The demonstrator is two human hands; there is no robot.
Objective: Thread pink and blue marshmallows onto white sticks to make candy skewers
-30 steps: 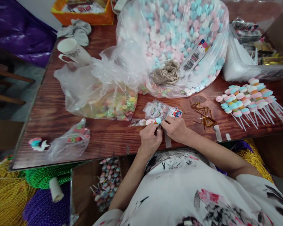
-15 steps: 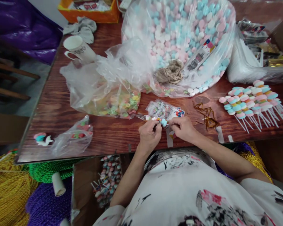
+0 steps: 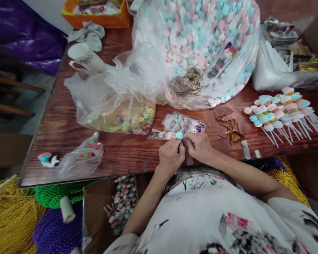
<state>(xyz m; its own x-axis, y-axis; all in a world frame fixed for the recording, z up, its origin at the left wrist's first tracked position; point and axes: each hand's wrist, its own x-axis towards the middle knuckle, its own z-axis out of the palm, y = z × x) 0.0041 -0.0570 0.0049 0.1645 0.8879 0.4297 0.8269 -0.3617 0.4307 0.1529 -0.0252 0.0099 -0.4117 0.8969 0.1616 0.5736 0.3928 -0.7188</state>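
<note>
A marshmallow skewer (image 3: 172,135) in a clear wrapper lies just beyond my fingers, its pale pink and blue pieces pointing left. My left hand (image 3: 172,153) is closed at its near end, and my right hand (image 3: 200,146) pinches the same end from the right; the fingertips nearly meet. The stick and the gathered wrapper are mostly hidden by my fingers. Directly behind lie printed clear wrappers (image 3: 182,122) in a small stack. To the right are gold twist ties (image 3: 230,130) in a loose tangle.
Bundled marshmallow skewers (image 3: 281,111) lie at the right. A large bag of marshmallows (image 3: 201,35) and a bag of gummies (image 3: 132,118) stand behind. A mug (image 3: 86,58) is at the back left. Below the table edge, a carton (image 3: 95,211) holds more skewers.
My hands have come together at the wrapper's near end, and the marshmallows now show more fully above my left hand. The view has shifted slightly.
</note>
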